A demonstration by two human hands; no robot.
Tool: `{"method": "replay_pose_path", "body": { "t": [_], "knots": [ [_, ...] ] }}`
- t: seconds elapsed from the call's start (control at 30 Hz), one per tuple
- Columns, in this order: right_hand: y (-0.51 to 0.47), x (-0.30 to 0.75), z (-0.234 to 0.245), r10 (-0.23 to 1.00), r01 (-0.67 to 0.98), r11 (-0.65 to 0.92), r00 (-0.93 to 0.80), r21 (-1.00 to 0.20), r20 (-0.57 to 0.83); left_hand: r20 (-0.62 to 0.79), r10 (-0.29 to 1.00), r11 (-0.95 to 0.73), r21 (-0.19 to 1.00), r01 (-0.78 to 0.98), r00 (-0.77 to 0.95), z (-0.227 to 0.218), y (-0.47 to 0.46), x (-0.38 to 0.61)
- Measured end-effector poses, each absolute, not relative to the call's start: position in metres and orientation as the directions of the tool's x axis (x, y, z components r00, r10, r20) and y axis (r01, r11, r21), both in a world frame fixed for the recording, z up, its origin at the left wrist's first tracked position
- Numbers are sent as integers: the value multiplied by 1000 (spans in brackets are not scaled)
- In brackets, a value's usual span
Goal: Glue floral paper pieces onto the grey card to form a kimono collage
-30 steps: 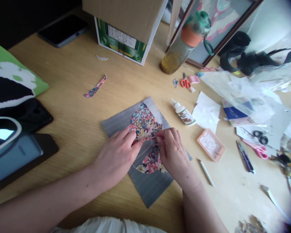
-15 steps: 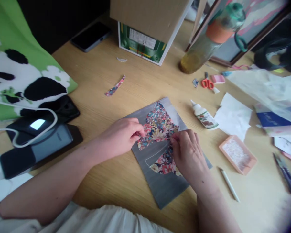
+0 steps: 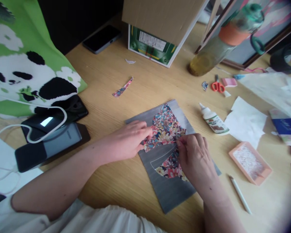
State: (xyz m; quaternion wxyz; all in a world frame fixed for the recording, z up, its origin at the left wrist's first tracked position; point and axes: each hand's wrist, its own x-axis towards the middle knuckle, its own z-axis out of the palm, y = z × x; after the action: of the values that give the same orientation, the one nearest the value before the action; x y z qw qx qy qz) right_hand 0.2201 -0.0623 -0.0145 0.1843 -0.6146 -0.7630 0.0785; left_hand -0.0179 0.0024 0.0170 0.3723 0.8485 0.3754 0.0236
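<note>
A grey sheet (image 3: 160, 181) lies tilted on the desk, bearing a large floral cut-out piece (image 3: 168, 124) in its upper half. Lower down is a second floral piece (image 3: 169, 165), partly under my right hand, beside a thin white outline. My left hand (image 3: 129, 139) is at the upper piece's left edge, fingers curled, index finger and thumb closed about that edge. With thumb and forefinger pinched, my right hand (image 3: 194, 155) holds the lower right edge of the same piece; its fingers hide the exact grip. Whether the pieces are cloth or paper, I cannot tell.
Right of the sheet are a glue bottle (image 3: 214, 121), white paper (image 3: 246, 121), a peach tray (image 3: 249, 163), a white pen-like stick (image 3: 240, 194) and orange-handled scissors (image 3: 217, 86). A floral strip (image 3: 123, 87), a drink bottle (image 3: 213, 51) and a box (image 3: 149, 45) stand beyond.
The whole view has shifted, so things appear farther right. My left hand's fingers have moved further onto the upper floral piece; my right hand keeps its pinch at the edge.
</note>
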Motion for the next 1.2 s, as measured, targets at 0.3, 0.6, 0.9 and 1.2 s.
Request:
{"method": "replay_pose_path", "body": {
  "t": [0.3, 0.6, 0.9, 1.2],
  "knots": [
    [-63, 221, -14, 967, 909, 234, -180, -345, 183, -231, 663, -466, 617, 635, 712, 16, -1, -14],
    [-62, 221, -14, 966, 907, 238, -183, -348, 184, -239, 664, -451, 628, 634, 709, 15, -3, -15],
    [-62, 222, -16, 958, 906, 263, -205, -332, 201, -242, 673, -443, 624, 643, 699, 18, -4, -15],
    [-62, 222, -18, 961, 906, 250, -189, -340, 203, -242, 677, -444, 618, 649, 695, 17, -3, -15]
  ]
}}
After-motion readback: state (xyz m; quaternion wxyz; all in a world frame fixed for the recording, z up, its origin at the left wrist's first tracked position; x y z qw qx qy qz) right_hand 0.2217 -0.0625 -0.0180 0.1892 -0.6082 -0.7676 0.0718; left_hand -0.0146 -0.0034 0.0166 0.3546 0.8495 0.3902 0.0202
